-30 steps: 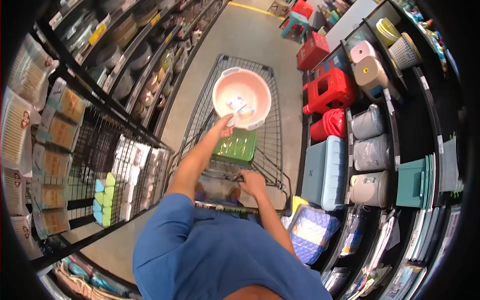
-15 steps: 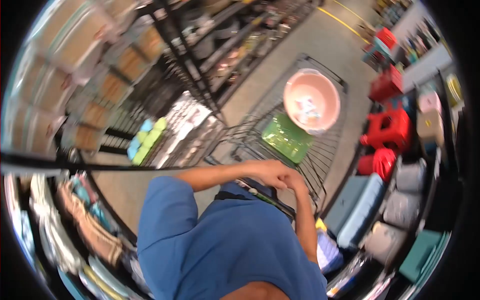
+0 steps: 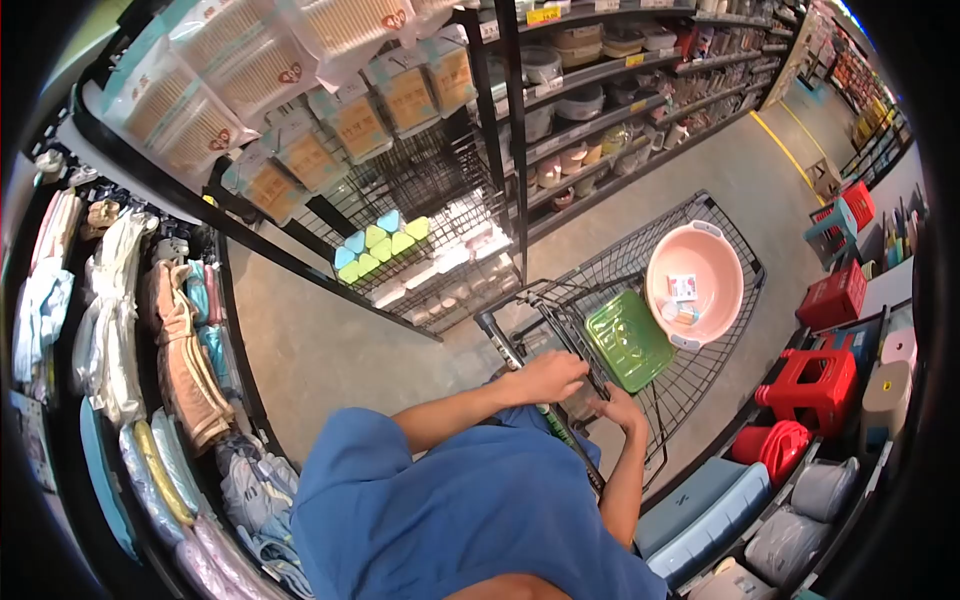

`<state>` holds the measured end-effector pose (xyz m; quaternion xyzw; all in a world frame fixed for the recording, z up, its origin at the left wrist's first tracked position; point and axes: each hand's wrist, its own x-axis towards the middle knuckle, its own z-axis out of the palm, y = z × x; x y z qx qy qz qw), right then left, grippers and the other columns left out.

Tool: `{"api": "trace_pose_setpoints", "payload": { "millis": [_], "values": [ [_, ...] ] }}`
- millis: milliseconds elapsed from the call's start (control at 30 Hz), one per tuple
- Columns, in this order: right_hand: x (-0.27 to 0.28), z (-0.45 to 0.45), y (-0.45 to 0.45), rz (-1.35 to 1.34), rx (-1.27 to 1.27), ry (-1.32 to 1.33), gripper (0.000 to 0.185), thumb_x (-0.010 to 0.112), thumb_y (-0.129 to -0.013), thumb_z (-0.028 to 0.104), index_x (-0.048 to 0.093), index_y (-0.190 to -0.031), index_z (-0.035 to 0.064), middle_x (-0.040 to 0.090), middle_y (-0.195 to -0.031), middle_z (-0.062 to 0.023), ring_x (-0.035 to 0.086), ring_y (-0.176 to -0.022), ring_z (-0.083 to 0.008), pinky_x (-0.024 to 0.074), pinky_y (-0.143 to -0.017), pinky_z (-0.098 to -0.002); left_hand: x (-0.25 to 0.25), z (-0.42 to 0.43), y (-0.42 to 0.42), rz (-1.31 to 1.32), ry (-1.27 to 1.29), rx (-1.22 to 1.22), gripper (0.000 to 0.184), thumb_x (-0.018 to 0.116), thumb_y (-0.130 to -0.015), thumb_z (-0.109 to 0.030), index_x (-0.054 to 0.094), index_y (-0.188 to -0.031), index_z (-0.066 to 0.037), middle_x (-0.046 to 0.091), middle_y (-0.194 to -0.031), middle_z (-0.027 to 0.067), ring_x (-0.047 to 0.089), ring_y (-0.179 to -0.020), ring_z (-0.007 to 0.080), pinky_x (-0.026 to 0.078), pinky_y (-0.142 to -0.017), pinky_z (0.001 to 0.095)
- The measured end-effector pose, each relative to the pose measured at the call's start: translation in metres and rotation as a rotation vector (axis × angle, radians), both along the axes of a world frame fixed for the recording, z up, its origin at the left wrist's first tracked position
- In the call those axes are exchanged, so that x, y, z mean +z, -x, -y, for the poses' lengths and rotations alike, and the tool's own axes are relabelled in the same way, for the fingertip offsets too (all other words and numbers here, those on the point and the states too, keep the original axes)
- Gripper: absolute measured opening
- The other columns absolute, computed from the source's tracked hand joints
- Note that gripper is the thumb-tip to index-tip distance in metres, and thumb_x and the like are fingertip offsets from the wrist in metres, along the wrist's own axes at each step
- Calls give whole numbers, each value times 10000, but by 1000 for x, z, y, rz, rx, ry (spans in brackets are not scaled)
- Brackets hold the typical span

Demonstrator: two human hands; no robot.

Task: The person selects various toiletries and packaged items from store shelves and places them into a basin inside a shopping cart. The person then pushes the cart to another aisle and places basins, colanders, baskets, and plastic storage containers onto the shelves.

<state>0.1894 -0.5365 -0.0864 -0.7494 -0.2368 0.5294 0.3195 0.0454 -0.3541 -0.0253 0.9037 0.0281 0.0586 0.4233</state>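
Observation:
My left hand (image 3: pixel 555 378) is above the shopping cart's handle bar (image 3: pixel 500 340), fingers curled inward; whatever may be inside them is hidden. Close by on the right, my right hand (image 3: pixel 622 410) has its fingers partly stretched toward the left hand, with nothing visible in them. The two hands are slightly apart. Ahead of them, the wire shopping cart (image 3: pixel 705 208) holds a green, translucent-looking plastic box or lid (image 3: pixel 628 342) and a pink basin (image 3: pixel 715 250). Inside the basin lie a small white box (image 3: pixel 682 288) and another small item (image 3: pixel 684 314).
A wire rack (image 3: pixel 455 200) with packs of cotton swabs (image 3: pixel 255 95) stands front left. Hanging clothes (image 3: pixel 110 310) line the left side. Red stools (image 3: pixel 812 385) and blue plastic boxes (image 3: pixel 705 510) fill the right shelf. Shelves of containers (image 3: pixel 590 105) run along the far aisle.
My hands were together and now sit slightly apart, lower in view. The view has turned, so the cart and basin appear farther right and lower. The picture is sharper.

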Motion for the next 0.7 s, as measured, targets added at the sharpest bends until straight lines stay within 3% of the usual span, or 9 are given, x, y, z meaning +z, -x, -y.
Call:
{"api": "trace_pose_setpoints", "payload": {
  "millis": [100,167,300,333,367,400,500,567,700],
  "values": [
    [10,-3,-1,-8,30,54,414,725,-759,252,569,-1029,-20,643,-804,-129,619,-654,-195,480,-647,-322,8,-11,10,49,-15,-40,293,637,-823,-204,603,-1058,-31,623,-926,157,603,-896,358,498,-775,413],
    [2,-2,-4,-13,57,33,486,722,-761,266,547,-1095,-40,641,-824,-145,625,-670,-209,481,-658,-328,14,-30,24,193,-85,139,326,659,-820,-242,610,-1078,-49,636,-974,145,616,-920,327,501,-813,381],
    [1,3,-6,-48,69,64,703,727,-760,300,449,-1265,-102,614,-932,-159,590,-702,-191,473,-636,-317,44,-163,75,250,-328,994,359,735,-754,-141,603,-1069,-33,649,-954,87,630,-783,202,519,-723,321],
    [1,1,-8,-52,91,69,738,722,-765,302,420,-1291,-120,611,-965,-172,590,-716,-198,477,-649,-321,70,-193,87,283,66,1222,331,734,-763,-116,587,-1047,-32,638,-931,66,608,-761,164,504,-694,306],
    [-8,2,-10,-49,87,58,738,722,-765,302,420,-1291,-120,611,-965,-172,590,-716,-198,477,-649,-321,65,-246,111,584,-325,1218,350,736,-777,-184,573,-1044,-27,617,-890,92,590,-742,149,482,-680,296],
    [-24,6,-9,52,93,27,727,722,-767,299,426,-1283,-119,614,-976,-178,592,-724,-202,479,-664,-323,101,-257,120,560,-127,1385,371,736,-788,-211,544,-1050,-31,606,-886,85,585,-738,146,480,-686,297],
    [-54,11,-12,177,158,-16,730,720,-772,300,420,-1286,-124,624,-1019,-192,606,-758,-214,484,-709,-327,141,-309,130,628,-352,1582,522,754,-769,-277,504,-1126,10,592,-1022,136,588,-905,238,477,-783,353],
    [-24,7,-12,36,130,67,770,719,-770,308,394,-1318,-124,600,-1132,-218,615,-816,-227,484,-742,-328,143,-337,127,548,-843,1746,674,775,-730,-327,454,-1185,53,562,-1104,201,562,-1010,345,456,-856,438],
    [-39,12,-15,154,148,3,810,719,-769,316,360,-1350,-121,543,-1244,-242,611,-878,-233,479,-784,-331,151,-338,107,408,-811,1882,775,793,-680,-339,416,-1224,65,526,-1149,250,515,-1076,421,420,-912,492]
  ]
}}
